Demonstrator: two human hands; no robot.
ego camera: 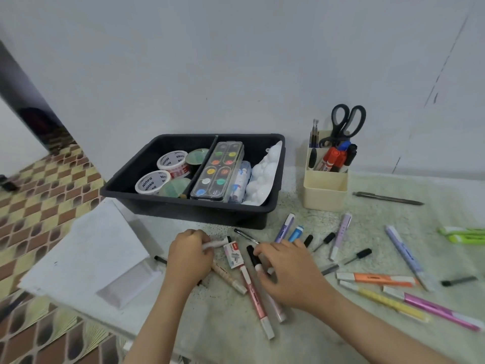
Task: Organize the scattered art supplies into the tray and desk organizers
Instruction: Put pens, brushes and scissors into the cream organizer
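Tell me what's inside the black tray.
Left compartment: two white tape rolls, two green rolls. Right: a watercolour palette, a packet partly hidden by it, bagged white balls. Anything underneath is covered.

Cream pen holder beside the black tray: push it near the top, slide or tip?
Pushed high, it probably tips: the cream organizer is tall and narrow, and the scissors stand well above its rim. Pushed low, it likely slides on the table. It looks like light rigid plastic, so the markers may be much of its weight.
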